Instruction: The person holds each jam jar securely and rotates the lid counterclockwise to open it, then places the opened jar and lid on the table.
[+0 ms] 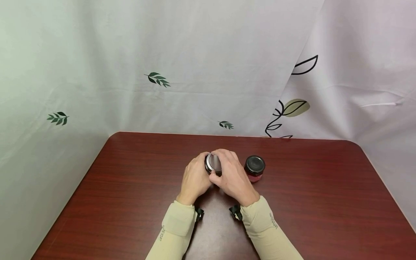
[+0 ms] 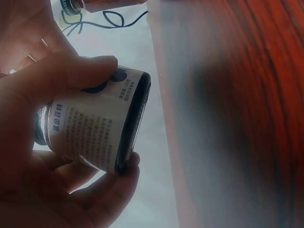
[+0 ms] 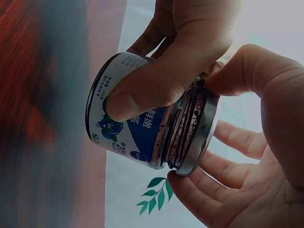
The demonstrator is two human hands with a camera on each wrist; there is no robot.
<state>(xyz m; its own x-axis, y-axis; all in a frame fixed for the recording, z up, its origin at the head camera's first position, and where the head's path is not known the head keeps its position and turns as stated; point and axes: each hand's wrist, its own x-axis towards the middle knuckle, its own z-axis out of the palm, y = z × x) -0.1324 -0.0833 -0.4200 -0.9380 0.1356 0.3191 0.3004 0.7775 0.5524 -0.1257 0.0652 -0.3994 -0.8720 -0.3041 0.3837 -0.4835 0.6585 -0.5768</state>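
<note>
A glass jar [image 3: 128, 114] with a white and blue label is held between both hands over the table. My left hand [image 1: 194, 178] grips the jar's body, its thumb lying across the label in the left wrist view. My right hand [image 1: 232, 175] pinches the silver lid [image 3: 203, 135] by its rim with thumb and fingertips. In the right wrist view the lid sits at the jar's mouth, with threaded glass showing beside its edge. A second jar [image 1: 255, 165], with a black lid and reddish contents, stands upright just right of my right hand.
The dark red wooden table [image 1: 130, 173] has rounded far corners. A white curtain [image 1: 208, 72] with leaf prints hangs behind it and along its sides. Both forearms wear pale yellow sleeves [image 1: 177, 220], with a black wrist mount [image 1: 236, 212] under the right one.
</note>
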